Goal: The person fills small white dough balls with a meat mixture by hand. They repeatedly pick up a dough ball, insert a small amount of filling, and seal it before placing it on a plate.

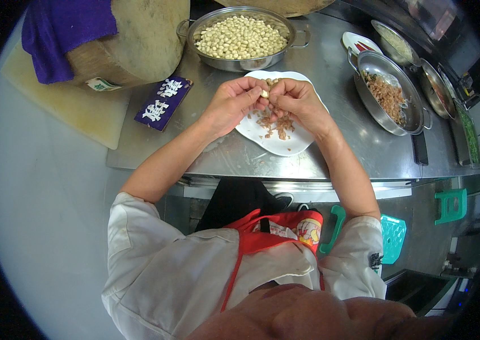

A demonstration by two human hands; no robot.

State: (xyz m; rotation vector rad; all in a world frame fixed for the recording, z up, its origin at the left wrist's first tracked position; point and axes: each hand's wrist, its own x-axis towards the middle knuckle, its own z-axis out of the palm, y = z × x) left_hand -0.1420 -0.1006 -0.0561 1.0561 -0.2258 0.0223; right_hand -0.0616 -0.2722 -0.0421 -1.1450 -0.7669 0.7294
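Both my hands meet over a white scalloped plate point(284, 148). Between the thumb and fingers of my left hand point(233, 102) is a pale peeled peanut point(264, 94). The fingertips of my right hand point(301, 102) are pinched close beside that peanut; whether they touch it I cannot tell. Reddish-brown peanut skins point(281, 127) lie scattered on the plate below my hands. A few nuts point(270, 81) show on the plate's far side, partly hidden by my fingers. Beyond the plate stands a two-handled steel pan point(244, 65) filled with pale peeled peanuts point(242, 38).
A thick wooden chopping block point(146, 42) with a purple cloth point(68, 34) stands at left, beside a purple sign point(163, 102). At right, a steel pan point(388, 59) holds brown skins, near a plate with red pieces point(361, 42), several bowls and a green-filled tray point(463, 140).
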